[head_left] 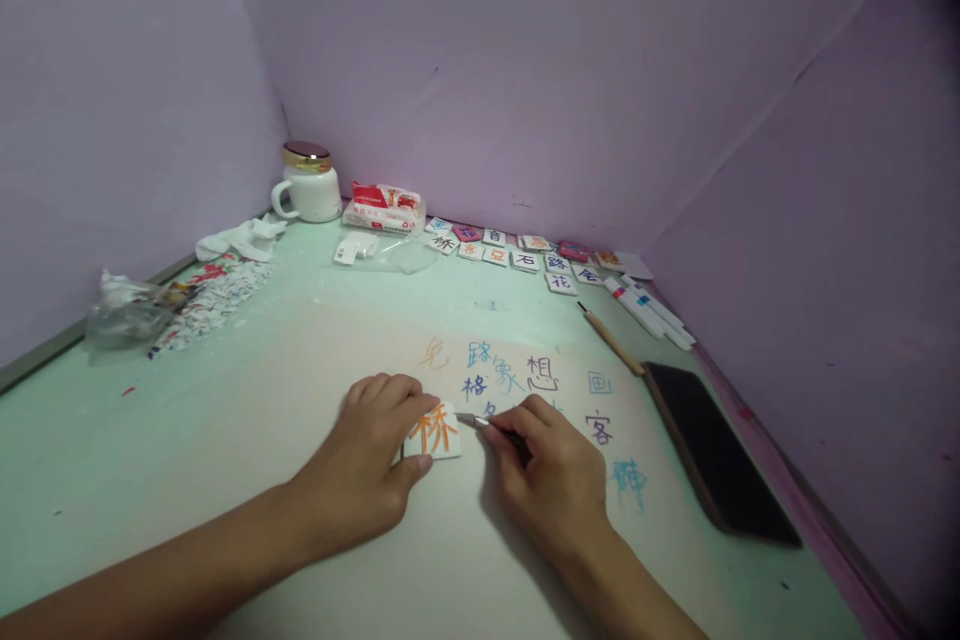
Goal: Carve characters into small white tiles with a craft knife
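A small white square tile with an orange character lies flat on the pale table. My left hand grips its left side, with the thumb at the lower edge and a finger over the top. My right hand is closed around a thin carving knife with a dark handle. The blade points left, and its tip is at the tile's upper right edge. Whether the tip touches the tile I cannot tell. Handwritten characters in several colours mark the table beyond my hands.
A phone, a wooden-handled tool and white pens lie at the right. Character tiles line the back, beside a red-white packet and a lidded mug. Paper scraps and a plastic bag are at the left.
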The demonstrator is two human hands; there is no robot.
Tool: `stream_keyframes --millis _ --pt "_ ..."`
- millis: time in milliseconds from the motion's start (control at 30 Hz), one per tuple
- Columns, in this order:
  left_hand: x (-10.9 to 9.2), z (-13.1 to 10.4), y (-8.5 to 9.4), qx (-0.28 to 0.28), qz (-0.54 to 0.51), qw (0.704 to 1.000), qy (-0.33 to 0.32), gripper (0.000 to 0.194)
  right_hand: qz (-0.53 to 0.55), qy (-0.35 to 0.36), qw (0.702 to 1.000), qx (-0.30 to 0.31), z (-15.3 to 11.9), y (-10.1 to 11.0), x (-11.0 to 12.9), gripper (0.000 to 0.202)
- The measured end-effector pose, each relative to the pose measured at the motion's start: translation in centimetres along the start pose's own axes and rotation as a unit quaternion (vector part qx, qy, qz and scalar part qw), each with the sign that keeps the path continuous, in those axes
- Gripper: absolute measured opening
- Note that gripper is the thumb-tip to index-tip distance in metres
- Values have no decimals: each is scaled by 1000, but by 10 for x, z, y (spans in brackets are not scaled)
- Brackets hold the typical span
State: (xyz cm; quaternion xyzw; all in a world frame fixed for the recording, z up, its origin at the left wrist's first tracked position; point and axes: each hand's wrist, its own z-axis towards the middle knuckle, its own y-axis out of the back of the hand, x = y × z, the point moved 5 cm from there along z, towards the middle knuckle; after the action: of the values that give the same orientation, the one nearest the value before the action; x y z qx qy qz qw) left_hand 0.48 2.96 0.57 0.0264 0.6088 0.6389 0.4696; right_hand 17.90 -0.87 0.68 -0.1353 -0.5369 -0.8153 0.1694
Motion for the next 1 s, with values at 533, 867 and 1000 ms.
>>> stream_keyframes --millis 533,867,1000 --pt "-4 4 2 30 5 1000 -6 34 -7 9 999 -30 2 1 3 14" --pt "-3 3 1 24 5 1000 -17 33 20 24 999 -21 0 2 3 12" --pt "-3 4 1 28 4 999 -16 34 -10 19 999 -32 1 1 4 14"
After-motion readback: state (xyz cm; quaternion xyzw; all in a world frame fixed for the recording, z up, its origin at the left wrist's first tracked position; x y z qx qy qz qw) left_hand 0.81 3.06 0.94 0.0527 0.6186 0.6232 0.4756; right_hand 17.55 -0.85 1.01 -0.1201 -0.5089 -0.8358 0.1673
